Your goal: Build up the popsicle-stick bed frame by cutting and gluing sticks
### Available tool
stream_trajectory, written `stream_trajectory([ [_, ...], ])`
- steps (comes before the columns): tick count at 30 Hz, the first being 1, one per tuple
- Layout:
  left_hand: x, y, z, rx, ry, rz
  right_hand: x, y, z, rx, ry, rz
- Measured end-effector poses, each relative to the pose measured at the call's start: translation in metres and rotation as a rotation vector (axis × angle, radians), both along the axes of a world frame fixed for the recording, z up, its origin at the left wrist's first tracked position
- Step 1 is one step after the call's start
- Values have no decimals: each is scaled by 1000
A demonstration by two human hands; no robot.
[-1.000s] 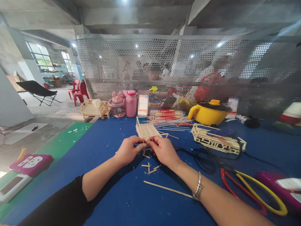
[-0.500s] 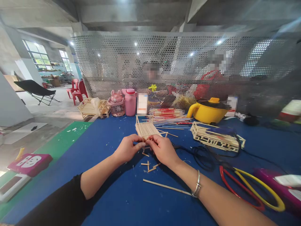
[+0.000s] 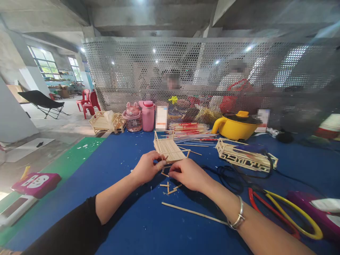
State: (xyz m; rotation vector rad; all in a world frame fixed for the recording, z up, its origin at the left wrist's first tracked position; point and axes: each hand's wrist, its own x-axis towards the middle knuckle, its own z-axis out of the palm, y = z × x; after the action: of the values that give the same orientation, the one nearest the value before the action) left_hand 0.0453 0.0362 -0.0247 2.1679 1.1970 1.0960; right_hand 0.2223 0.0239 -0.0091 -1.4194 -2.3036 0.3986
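Note:
A small bed-like frame of wooden sticks (image 3: 172, 148), with thin upright posts, stands on the blue tabletop in the middle. At its near edge my left hand (image 3: 149, 166) is closed, thumb and fingers pinching a short upright wooden stick (image 3: 166, 158). My right hand (image 3: 189, 174) hovers low just right of it, fingers bent and slightly apart, with nothing visible in them. Nearest its fingertips lies a cut stick piece (image 3: 165, 174). Several more short pieces (image 3: 168, 187) lie just below, and one long stick (image 3: 193, 213) rests closer to me.
Behind are bundled sticks (image 3: 188, 129), a pink flask (image 3: 148, 117) and a yellow pot (image 3: 236, 127). Another stick frame (image 3: 245, 156) with a black cable stands right, near red-and-yellow handles (image 3: 297, 216). A perforated screen (image 3: 127, 71) separates off two people.
My right hand has left the frame's near edge and moved down and slightly right, toward the short pieces. My left hand stays at the frame, still pinching the short stick.

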Motion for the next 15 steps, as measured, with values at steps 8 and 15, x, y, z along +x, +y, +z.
stream_trajectory([
  [8, -1, 1, -3, 18, 12, -7, -18, -4, -8, 83, -283, 18],
  [15, -1, 2, -3, 21, 17, -7, -19, -16, 2, 78, -352, 69],
])
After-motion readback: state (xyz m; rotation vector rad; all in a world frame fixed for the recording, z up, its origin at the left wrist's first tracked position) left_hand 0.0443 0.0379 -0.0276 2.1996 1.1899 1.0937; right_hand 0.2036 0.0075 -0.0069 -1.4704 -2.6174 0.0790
